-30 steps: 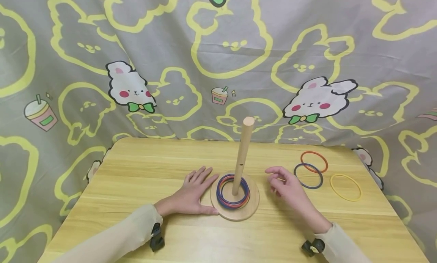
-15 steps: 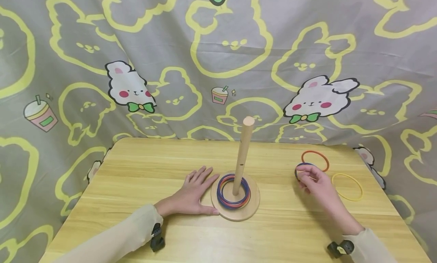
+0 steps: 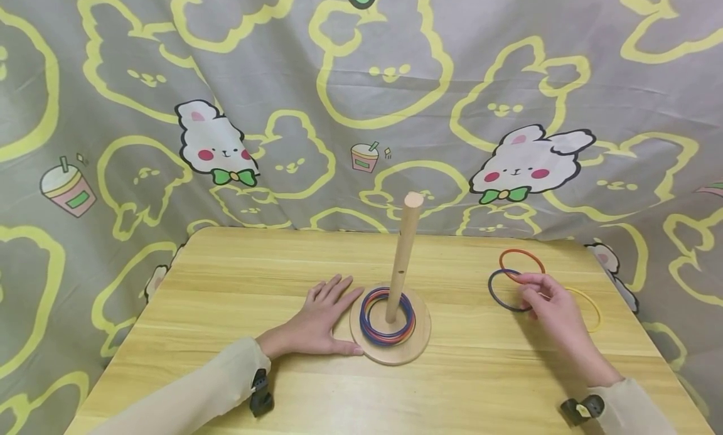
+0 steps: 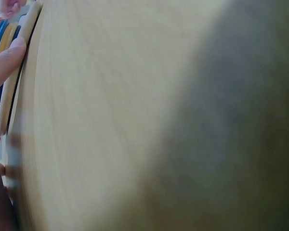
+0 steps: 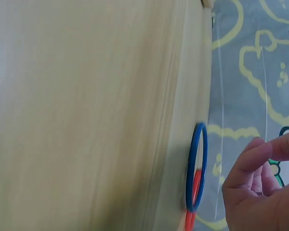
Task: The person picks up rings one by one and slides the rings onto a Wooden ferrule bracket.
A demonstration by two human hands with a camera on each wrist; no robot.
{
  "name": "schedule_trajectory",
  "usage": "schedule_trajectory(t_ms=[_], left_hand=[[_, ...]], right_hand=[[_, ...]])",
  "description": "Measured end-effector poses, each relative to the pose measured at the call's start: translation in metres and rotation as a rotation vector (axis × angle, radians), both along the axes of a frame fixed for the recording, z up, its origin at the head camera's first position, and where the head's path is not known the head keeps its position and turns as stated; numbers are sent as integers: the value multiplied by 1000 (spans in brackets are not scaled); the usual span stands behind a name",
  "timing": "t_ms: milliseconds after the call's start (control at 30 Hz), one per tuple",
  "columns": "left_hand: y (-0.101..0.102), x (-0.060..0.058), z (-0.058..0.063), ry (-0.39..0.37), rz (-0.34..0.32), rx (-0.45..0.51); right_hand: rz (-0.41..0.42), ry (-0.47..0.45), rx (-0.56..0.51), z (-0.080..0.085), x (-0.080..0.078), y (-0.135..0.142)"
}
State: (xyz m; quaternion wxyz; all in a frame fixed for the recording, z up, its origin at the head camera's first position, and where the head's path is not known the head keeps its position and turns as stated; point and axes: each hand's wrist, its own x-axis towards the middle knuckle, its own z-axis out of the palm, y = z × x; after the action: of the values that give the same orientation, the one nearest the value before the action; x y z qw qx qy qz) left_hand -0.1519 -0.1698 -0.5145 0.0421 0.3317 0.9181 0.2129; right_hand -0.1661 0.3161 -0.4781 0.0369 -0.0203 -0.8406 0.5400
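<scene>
My left hand [image 3: 323, 319] lies spread on the table, thumb and forefinger at the rim of a round wooden base [image 3: 419, 341]. In the left wrist view its thumb [image 4: 9, 58] touches that base's edge. A wooden post [image 3: 402, 259] rises from the base, with several stacked rings [image 3: 361, 322] in blue, red and yellow around its foot. My right hand [image 3: 550, 306] hovers over the loose rings, fingers loosely bent with nothing between them. Nearest is a dark blue ring [image 3: 492, 290], overlapping a red ring [image 3: 522, 251]. A yellow ring [image 3: 597, 312] is partly hidden behind this hand.
The wooden table [image 3: 226, 278] runs back to a grey patterned curtain [image 3: 282, 77] hanging behind it and around its sides. A black wrist camera [image 3: 261, 394] sits on the left sleeve, another wrist camera [image 3: 582, 411] on the right one.
My right hand has moved right, from beside the post to over the loose rings, and now covers part of the yellow one. The left hand stays by the base.
</scene>
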Motion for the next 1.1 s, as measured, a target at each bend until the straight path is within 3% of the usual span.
schedule_trajectory(t_ms=[500, 667, 1100], left_hand=[[1, -2, 4, 1, -5, -6], [0, -2, 2, 4, -7, -10], [-1, -1, -4, 13, -16, 31]], right_hand=[[43, -62, 331, -1, -17, 36], [84, -102, 374, 0, -21, 43], [115, -76, 510, -2, -28, 42]])
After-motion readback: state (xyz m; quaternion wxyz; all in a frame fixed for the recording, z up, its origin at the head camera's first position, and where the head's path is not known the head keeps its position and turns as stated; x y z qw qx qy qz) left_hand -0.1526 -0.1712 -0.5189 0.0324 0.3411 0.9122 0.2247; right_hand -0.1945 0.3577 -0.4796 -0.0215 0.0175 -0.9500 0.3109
